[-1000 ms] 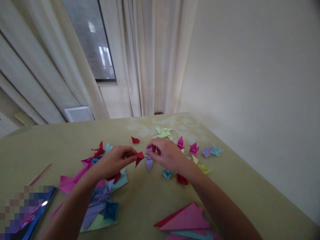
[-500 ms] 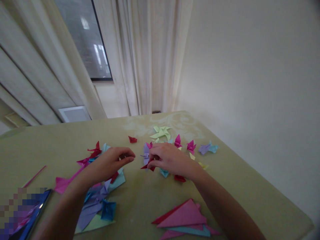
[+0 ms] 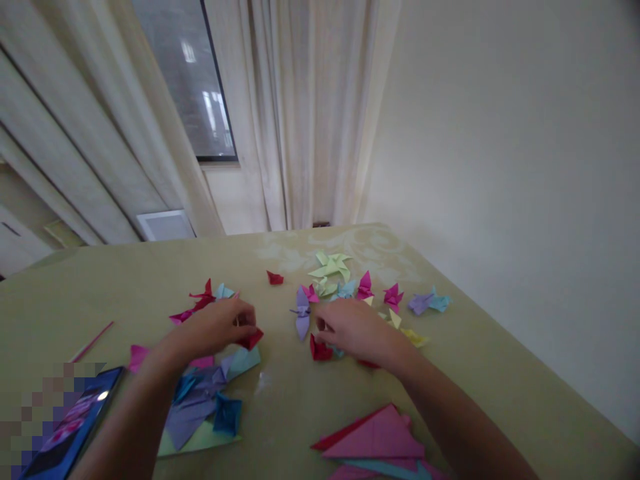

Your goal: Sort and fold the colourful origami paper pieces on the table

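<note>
My left hand (image 3: 227, 325) is closed, thumb and fingers pinching a red folded paper piece (image 3: 251, 340) above the left pile of origami (image 3: 197, 400). On the other side, my right hand (image 3: 353, 327) is curled, its thumb and fingertips on a second red folded paper piece (image 3: 321, 349) at table level. Just left of those fingertips lies a purple paper crane (image 3: 302, 312). A pink folded piece (image 3: 310, 293) touches the area behind it. My right hand and wrist partly cover light blue and red pieces underneath.
A pale green pinwheel (image 3: 332, 265), pink cranes (image 3: 365, 285) and a purple piece (image 3: 421, 303) lie behind and to the right. A lone red piece (image 3: 275, 277) sits farther back. Pink folded sheets (image 3: 375, 437) are stacked in front; a phone (image 3: 75, 420) and pink stick (image 3: 95, 340) lie left.
My left hand has moved down and now pinches a red piece. My right hand has drawn its red piece away from the purple crane, toward me and right. The view has shifted slightly.
</note>
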`<state>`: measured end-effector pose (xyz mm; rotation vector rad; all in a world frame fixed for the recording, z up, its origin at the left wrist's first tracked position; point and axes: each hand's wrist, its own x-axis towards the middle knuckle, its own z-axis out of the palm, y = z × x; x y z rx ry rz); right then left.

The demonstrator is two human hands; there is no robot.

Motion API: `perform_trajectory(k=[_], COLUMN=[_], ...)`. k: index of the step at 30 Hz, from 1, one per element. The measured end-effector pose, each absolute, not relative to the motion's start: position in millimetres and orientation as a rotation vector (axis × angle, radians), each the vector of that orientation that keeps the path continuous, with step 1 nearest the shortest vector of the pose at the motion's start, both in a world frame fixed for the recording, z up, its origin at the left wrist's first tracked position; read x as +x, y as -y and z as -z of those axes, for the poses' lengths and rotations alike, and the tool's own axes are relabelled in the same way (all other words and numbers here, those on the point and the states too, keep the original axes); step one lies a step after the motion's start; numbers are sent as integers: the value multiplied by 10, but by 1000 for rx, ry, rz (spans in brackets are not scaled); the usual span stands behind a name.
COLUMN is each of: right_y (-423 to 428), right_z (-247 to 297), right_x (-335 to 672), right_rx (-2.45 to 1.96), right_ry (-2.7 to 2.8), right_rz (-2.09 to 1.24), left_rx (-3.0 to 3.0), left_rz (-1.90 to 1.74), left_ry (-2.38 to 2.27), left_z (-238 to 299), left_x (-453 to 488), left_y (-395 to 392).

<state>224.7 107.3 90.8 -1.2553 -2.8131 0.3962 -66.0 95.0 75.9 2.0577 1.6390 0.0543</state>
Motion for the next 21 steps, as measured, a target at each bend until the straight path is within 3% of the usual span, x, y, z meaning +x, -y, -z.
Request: perform_trajectory(k=[5, 14, 17, 21], right_y=[-1040, -1109, -1230, -1380], right_z=[-1038, -1019, -1047, -1174], right_x=[2180, 2204, 2343, 2657], right_rx=[-896, -886, -1018, -1146], right_ry=[2400, 2298, 2284, 2195], right_rz=[-770, -830, -601, -342], left_rx=[2033, 2028, 2093, 2112], left_rz=[-556, -766, -604, -89], left_ry=[-1324, -1363, -1661, -1898], left_z=[-1034, -1060, -974, -621], left_x=[-359, -198, -472, -1040], left_y=[-789, -763, -857, -1019])
